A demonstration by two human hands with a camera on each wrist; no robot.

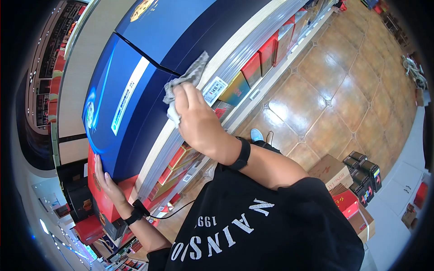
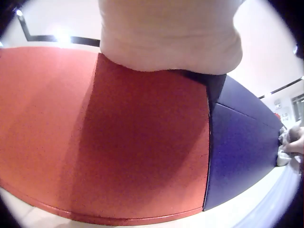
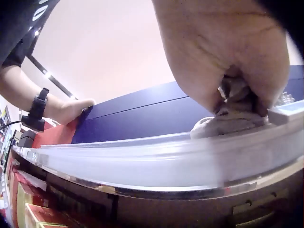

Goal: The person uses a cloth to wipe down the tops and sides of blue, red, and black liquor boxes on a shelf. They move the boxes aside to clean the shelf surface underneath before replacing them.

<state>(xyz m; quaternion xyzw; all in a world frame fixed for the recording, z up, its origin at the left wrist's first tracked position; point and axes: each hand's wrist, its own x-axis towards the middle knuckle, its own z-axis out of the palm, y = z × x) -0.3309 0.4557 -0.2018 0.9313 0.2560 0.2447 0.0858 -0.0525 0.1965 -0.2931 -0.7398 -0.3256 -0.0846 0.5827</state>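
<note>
My right hand [image 1: 201, 119] grips a crumpled grey cloth [image 1: 194, 72] against the pale shelf edge [image 1: 156, 151], beside a large blue box [image 1: 156, 97] and a price tag [image 1: 214, 90]. In the right wrist view the cloth [image 3: 230, 121] bunches under the curled fingers, right at the clear plastic strip [image 3: 123, 159]. Farther down the shelf, my left hand [image 1: 108, 183] rests with fairly straight fingers on top of the boxes, where a red box [image 1: 129, 186] meets the blue one. The left wrist view shows the red box's front [image 2: 142, 142] below the hand; its fingers are hidden there.
A second blue box [image 1: 181, 25] adjoins the first at the top. Below the shelf edge, red and gold boxes [image 1: 251, 72] line a lower shelf. Cartons [image 1: 332, 171] and dark packs [image 1: 364, 174] stand on the tiled floor [image 1: 316, 99]. A thin black cable [image 1: 178, 210] trails from the left wrist.
</note>
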